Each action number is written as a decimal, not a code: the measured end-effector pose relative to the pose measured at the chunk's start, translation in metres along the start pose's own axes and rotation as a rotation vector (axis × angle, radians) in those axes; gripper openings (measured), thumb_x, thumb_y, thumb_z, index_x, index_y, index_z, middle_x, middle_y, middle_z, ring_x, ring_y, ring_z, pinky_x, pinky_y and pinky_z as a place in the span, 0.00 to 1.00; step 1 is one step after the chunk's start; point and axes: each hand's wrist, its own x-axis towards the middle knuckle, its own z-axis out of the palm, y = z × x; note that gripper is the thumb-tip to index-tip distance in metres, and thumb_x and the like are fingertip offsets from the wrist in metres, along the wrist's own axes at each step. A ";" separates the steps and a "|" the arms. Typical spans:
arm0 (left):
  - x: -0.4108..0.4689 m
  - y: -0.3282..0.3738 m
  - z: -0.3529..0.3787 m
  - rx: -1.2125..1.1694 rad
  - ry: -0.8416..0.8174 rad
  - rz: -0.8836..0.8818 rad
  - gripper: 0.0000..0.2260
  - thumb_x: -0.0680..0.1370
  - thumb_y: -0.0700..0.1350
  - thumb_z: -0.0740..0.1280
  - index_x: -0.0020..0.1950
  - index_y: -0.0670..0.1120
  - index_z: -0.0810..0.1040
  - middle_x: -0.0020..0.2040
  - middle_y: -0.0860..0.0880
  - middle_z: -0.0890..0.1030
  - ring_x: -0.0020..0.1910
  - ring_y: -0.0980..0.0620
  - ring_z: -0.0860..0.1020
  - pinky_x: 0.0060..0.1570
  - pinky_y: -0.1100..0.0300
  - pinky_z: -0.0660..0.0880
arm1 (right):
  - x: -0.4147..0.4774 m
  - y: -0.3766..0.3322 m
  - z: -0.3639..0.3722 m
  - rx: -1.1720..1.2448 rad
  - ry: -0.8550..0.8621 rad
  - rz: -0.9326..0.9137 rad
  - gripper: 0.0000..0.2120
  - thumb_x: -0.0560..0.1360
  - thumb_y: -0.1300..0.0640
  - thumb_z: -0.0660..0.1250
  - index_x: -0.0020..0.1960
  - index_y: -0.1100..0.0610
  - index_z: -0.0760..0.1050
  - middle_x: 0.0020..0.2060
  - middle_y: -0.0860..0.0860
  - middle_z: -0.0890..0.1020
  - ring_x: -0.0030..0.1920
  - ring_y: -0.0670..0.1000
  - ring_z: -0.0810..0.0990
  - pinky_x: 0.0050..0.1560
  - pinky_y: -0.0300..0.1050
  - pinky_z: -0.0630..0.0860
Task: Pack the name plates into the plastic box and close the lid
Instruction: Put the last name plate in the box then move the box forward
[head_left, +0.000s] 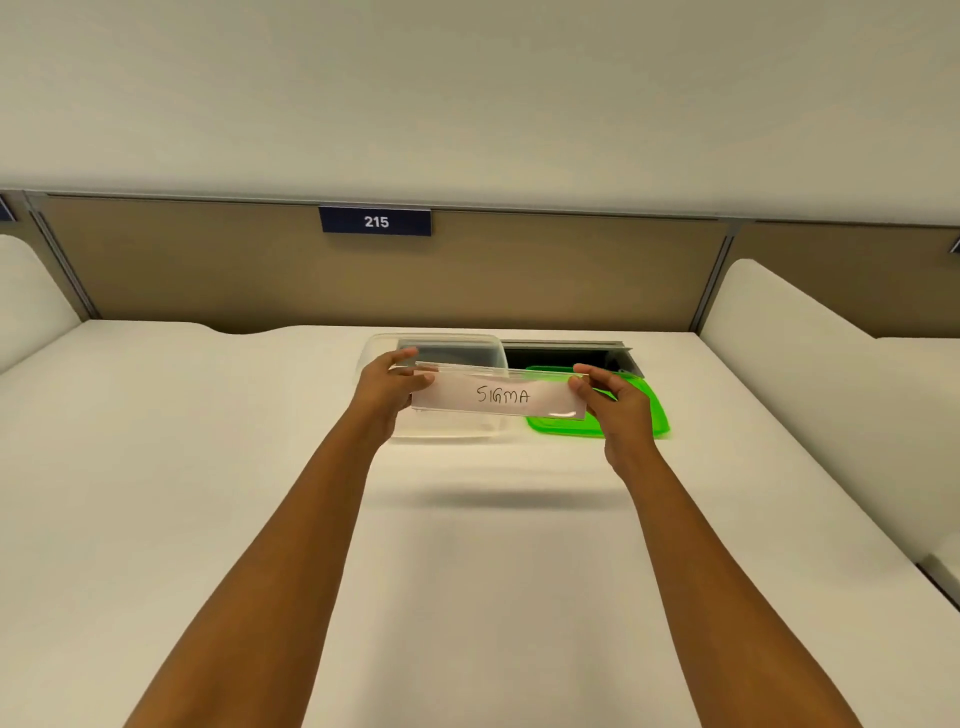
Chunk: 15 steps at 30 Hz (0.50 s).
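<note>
Between left hand and right hand: name plate, gripped.

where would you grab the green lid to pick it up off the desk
Take the green lid by its raised rim at the right edge, coming from the right. It lies flat on the desk, and the name plate and right hand cover its left part.
</note>
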 end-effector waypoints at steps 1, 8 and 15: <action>0.002 0.002 -0.005 0.034 0.013 0.033 0.21 0.76 0.30 0.65 0.68 0.39 0.70 0.60 0.38 0.78 0.56 0.43 0.77 0.56 0.53 0.74 | 0.003 -0.001 0.004 -0.015 -0.014 -0.003 0.14 0.73 0.66 0.69 0.58 0.64 0.78 0.40 0.47 0.81 0.39 0.43 0.78 0.46 0.36 0.75; 0.024 0.011 -0.036 0.236 0.109 0.167 0.14 0.73 0.31 0.70 0.57 0.41 0.79 0.40 0.47 0.82 0.46 0.47 0.79 0.51 0.51 0.78 | 0.026 -0.002 0.030 -0.174 -0.128 -0.043 0.19 0.72 0.71 0.69 0.62 0.64 0.76 0.39 0.49 0.79 0.36 0.39 0.79 0.42 0.25 0.76; 0.049 0.020 -0.052 0.587 0.228 0.303 0.13 0.73 0.34 0.71 0.58 0.38 0.81 0.47 0.41 0.82 0.46 0.47 0.79 0.47 0.63 0.73 | 0.046 -0.013 0.064 -0.445 -0.137 -0.162 0.15 0.70 0.68 0.72 0.56 0.65 0.80 0.41 0.56 0.78 0.35 0.44 0.75 0.42 0.27 0.74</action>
